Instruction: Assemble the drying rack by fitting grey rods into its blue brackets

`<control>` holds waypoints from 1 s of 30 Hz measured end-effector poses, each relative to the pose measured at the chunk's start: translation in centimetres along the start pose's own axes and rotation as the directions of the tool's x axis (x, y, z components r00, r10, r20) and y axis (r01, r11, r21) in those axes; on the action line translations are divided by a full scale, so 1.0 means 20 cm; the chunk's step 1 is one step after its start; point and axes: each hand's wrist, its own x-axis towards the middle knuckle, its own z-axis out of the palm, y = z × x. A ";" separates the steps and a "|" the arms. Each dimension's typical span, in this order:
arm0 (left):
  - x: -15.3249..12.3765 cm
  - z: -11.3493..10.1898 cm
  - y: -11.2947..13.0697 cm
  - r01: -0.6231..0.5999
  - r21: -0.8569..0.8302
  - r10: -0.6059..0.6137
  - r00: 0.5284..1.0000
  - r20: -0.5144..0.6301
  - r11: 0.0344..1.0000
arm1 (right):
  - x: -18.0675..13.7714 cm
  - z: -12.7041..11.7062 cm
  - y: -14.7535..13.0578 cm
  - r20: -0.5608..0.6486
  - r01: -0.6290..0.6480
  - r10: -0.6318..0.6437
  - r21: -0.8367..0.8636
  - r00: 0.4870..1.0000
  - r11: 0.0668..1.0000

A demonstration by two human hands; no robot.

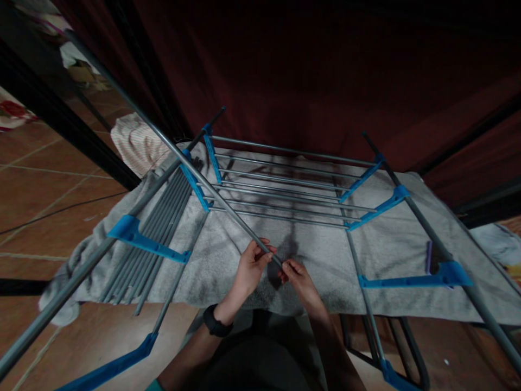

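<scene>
A long grey metal rod (211, 190) runs from the upper left down to my hands. My left hand (251, 269), with a black watch on its wrist, pinches the rod near its lower end. My right hand (298, 276) pinches the very tip of the same rod. Both hands hover over a grey towel (317, 255) spread on the floor. A partly built drying rack lies on the towel, with grey rails (277, 187) and blue plastic brackets (368, 176).
A bundle of loose grey rods (157, 233) lies on the towel at the left, held by a blue bracket (142, 239). Rack side tubes (459, 271) run down the right. A dark red curtain (305, 70) hangs behind. The floor is brown tile (44, 201).
</scene>
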 end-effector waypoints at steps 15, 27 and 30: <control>-0.05 0.02 -0.12 -0.012 0.103 0.009 1.000 0.029 0.995 | 0.00 0.01 0.03 0.023 0.100 -0.102 0.069 0.995 0.993; -0.06 0.01 -0.12 -0.064 0.203 0.051 0.996 0.067 0.977 | -0.01 0.04 0.02 0.049 0.055 -0.059 0.082 0.997 0.995; -0.06 -0.01 -0.10 -0.110 0.264 0.092 0.993 0.079 0.958 | -0.01 0.02 0.00 0.015 0.055 -0.056 0.047 0.998 0.997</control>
